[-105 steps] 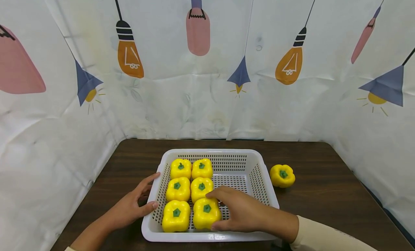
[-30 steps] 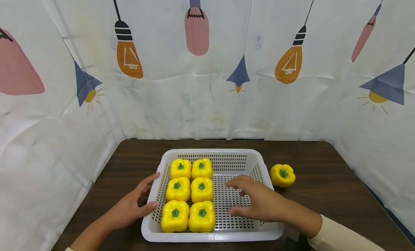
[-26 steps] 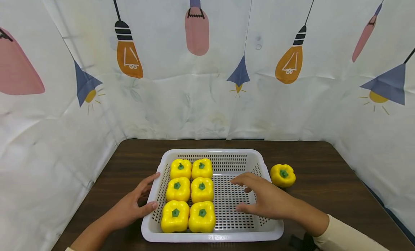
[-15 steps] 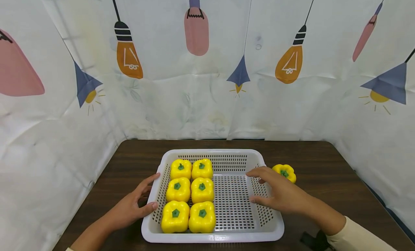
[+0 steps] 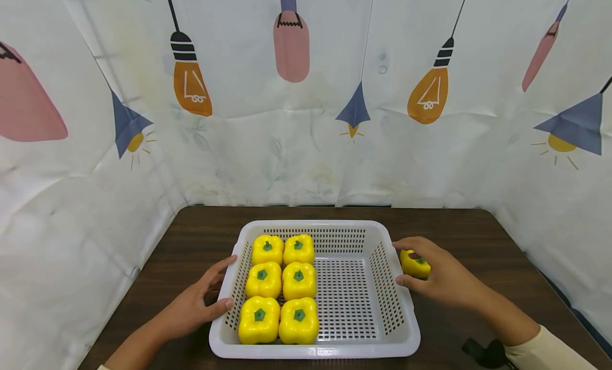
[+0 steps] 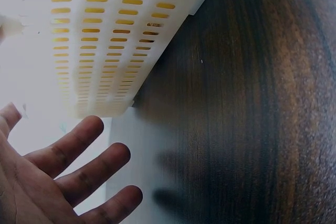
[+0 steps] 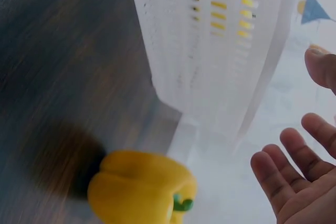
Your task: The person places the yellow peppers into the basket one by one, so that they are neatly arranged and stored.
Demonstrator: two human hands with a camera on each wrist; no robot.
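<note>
A white perforated plastic basket [image 5: 315,351] stands on the table. Inside its left half sit several yellow bell peppers [image 5: 298,281] with green stems, in two columns. My left hand [image 5: 192,302] rests at the basket's left rim with thumb and fingers spread; in the left wrist view its fingers [image 6: 97,174] are extended beside the slotted wall. Outside the right wall a single yellow bell pepper [image 5: 414,265] lies on the table, partly hidden by my right hand [image 5: 447,274]. In the right wrist view that hand is spread and apart from the pepper [image 7: 136,187].
The dark wood-grain table [image 5: 210,226] is bordered by a white curtain [image 5: 287,157] printed with lamps. A black object [image 5: 485,354] shows by the right sleeve. The basket's right half shows bare slotted floor [image 5: 346,301].
My right hand has let go of the front pepper, which now sits closer to its left neighbour. It has moved right, out of the basket, over the loose pepper. The left hand has stayed put.
</note>
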